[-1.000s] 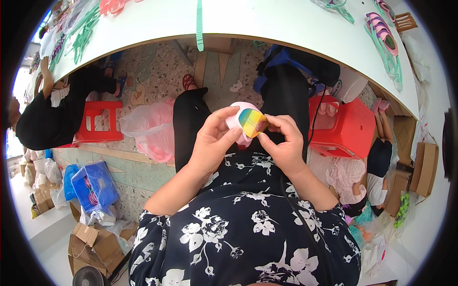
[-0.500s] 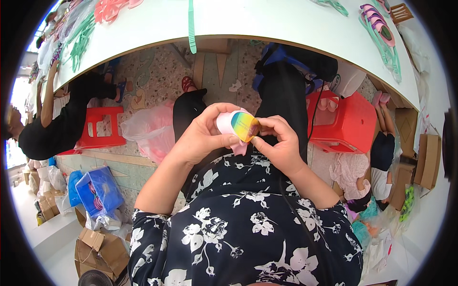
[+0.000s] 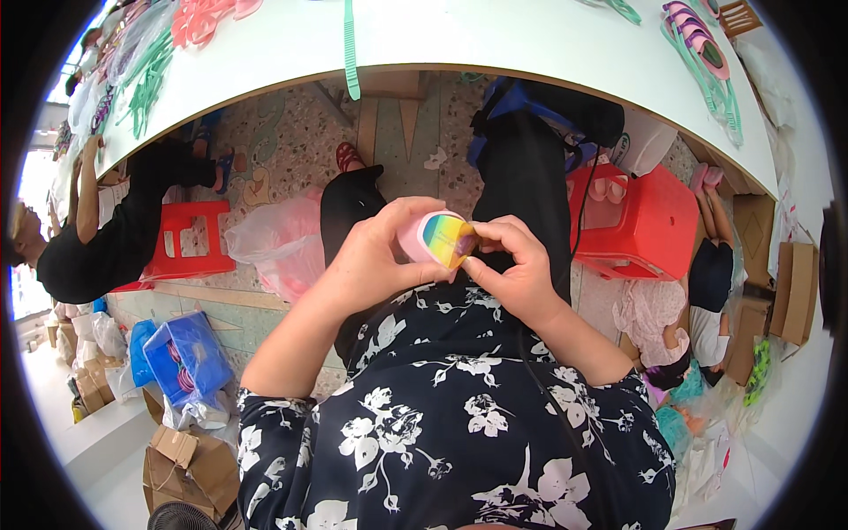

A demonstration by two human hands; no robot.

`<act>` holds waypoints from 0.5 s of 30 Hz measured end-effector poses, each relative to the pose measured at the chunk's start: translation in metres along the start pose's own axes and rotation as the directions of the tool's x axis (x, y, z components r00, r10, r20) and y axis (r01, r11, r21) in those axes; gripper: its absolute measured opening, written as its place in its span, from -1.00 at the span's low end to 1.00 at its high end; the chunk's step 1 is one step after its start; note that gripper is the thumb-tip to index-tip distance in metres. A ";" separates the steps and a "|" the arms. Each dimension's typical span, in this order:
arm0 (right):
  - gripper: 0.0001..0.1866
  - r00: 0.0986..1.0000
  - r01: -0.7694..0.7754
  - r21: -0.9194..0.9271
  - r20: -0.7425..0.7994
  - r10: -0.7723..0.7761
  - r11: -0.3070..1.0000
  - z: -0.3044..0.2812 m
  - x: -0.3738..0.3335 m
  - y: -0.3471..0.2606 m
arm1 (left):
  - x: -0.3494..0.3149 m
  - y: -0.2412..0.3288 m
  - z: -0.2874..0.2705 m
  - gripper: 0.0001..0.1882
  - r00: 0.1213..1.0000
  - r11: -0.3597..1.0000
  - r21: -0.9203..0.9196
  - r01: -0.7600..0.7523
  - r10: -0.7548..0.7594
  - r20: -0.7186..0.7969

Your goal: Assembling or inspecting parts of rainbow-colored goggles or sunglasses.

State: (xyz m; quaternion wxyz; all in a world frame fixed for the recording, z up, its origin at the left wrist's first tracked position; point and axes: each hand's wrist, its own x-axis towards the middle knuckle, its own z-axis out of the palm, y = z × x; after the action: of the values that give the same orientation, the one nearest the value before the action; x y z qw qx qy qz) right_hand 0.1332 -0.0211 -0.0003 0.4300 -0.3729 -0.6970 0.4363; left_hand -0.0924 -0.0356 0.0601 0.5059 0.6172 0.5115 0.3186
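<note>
Above my lap I hold pink swim goggles with a shiny rainbow-coloured lens. My left hand is wrapped round their pink rim, fingers at the far side and thumb at the near side. My right hand pinches the lens's right edge between thumb and fingertips. The lens faces up, and my fingers hide parts of the rim. Whether a strap hangs from the goggles, I cannot tell.
Across the front runs a white table bearing a green strap, pink goggles with green straps and coral straps. Red stools flank me. A blue crate stands lower left. Other people sit at both sides.
My left hand has shifted slightly right and tilted the goggles, so the lens is turned a little differently. The right hand keeps its pinch at the lens edge.
</note>
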 end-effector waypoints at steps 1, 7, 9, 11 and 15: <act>-0.60 1.000 0.018 -0.011 0.013 -0.018 1.000 0.001 0.001 0.000 | 0.002 0.001 -0.004 -0.33 1.000 0.999 0.040 -0.023 0.023 0.015; -0.61 0.996 -0.072 0.065 0.047 0.069 0.995 0.005 0.004 -0.011 | 0.007 -0.002 -0.012 -0.27 0.995 1.000 -0.011 -0.014 0.015 0.096; -0.61 0.989 -0.144 0.104 0.038 0.140 0.984 0.005 0.002 -0.009 | 0.006 -0.007 -0.008 -0.23 0.997 0.996 -0.089 0.016 -0.009 0.080; -0.62 0.986 -0.168 0.125 0.043 0.163 0.978 0.003 -0.001 -0.005 | 0.006 -0.011 -0.003 -0.22 0.998 0.993 -0.121 0.006 0.002 0.067; -0.63 0.995 -0.094 0.112 0.044 0.090 0.989 -0.001 0.001 0.000 | 0.007 -0.012 -0.003 -0.23 0.995 0.982 -0.180 0.049 -0.033 0.094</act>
State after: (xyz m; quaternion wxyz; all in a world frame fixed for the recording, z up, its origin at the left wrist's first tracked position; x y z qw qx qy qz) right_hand 0.1340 -0.0201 0.0000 0.4163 -0.3711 -0.6612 0.5018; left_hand -0.0965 -0.0284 0.0490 0.5895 0.5714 0.4694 0.3252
